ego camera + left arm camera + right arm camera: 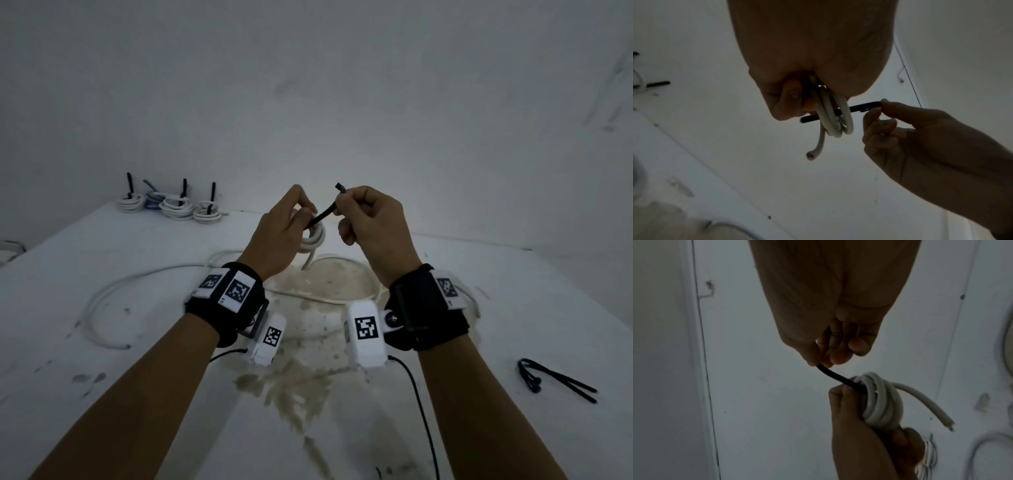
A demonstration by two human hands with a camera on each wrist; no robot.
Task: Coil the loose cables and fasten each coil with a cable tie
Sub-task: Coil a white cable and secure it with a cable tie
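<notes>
White cable, wound into a small coil [313, 237], is being held up in the air over the middle of the worktop [513, 308], probably so that the tie can pass freely through its centre. The left hand [279, 236] is gripping the coil with fingers curled round the bundled turns, keeping them from springing apart, while one cut end [810, 156] is hanging loose below. The right hand [373, 219] is pinching a black cable tie [859, 108] between thumb and forefinger, its other fingers curled in; the tie is running through the coil's opening, its tip poking out on the far side. Four finished coils [171, 205] are sitting at the far left corner, out of the way. More loose cable [102, 301] is lying along the left side, and spare ties [555, 380] are waiting near the right edge, within easy reach.
</notes>
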